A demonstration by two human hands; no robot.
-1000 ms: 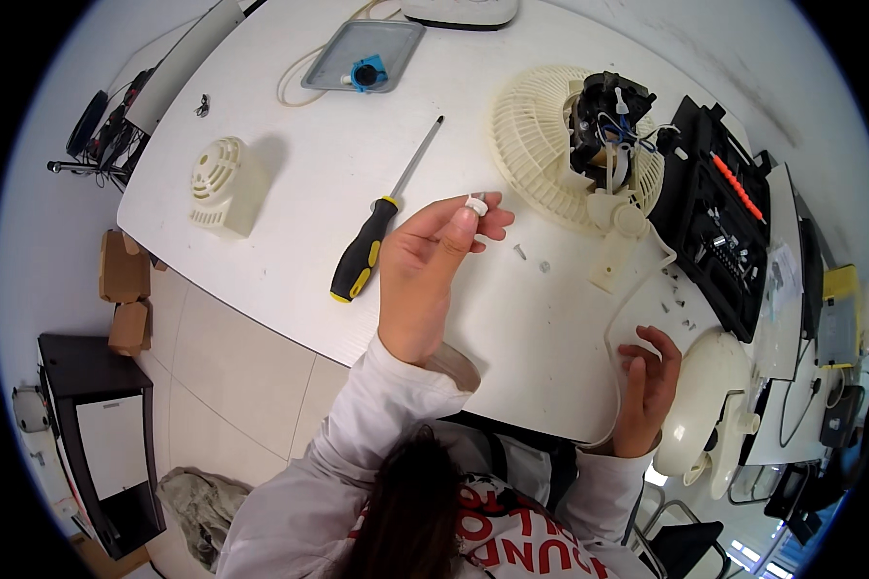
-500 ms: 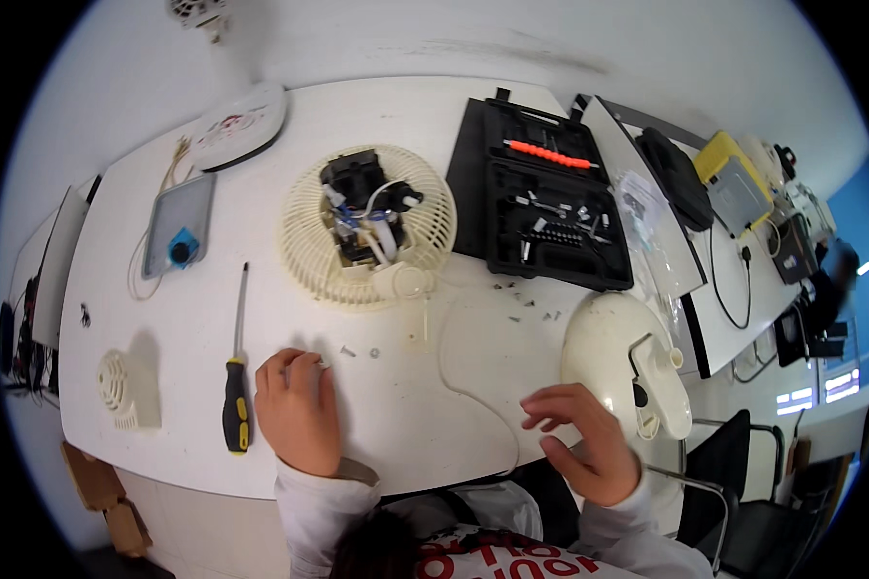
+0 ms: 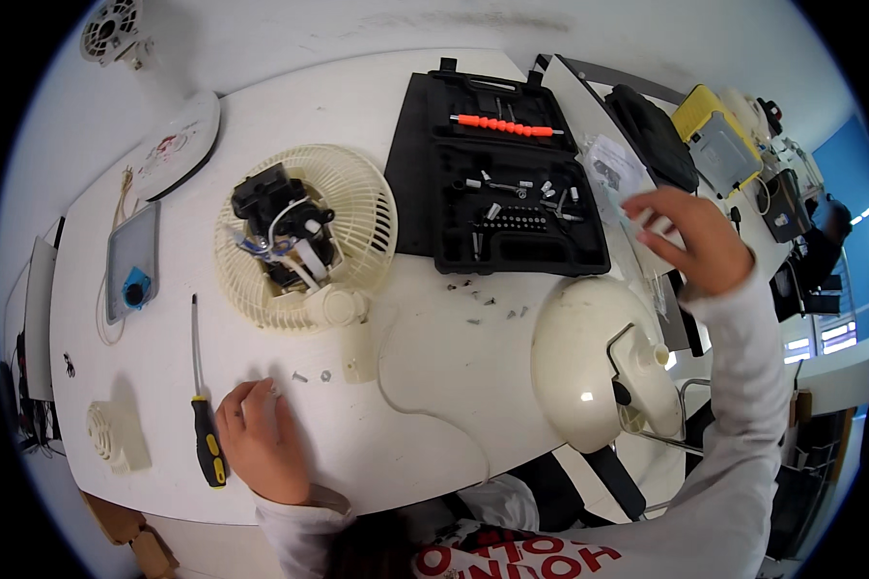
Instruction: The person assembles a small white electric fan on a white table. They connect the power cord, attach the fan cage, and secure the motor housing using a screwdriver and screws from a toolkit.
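Noted left hand (image 3: 264,439) at worktop (image 3: 386,454) beside black-and-yellow screwdriver (image 3: 206,434); could not determine grip. Noted right hand (image 3: 695,236) well apart, fingers (image 3: 653,199) parted, near clear plastic bag (image 3: 615,166).

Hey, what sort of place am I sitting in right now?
Probably a small repair workshop, though it could be an ordinary room used that way: a partly dismantled fan, an open toolbox and a screwdriver share the white table.

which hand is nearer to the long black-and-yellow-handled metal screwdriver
Left. The left hand is just right of the screwdriver; the right hand is far to its right, past the open black plastic tool case.
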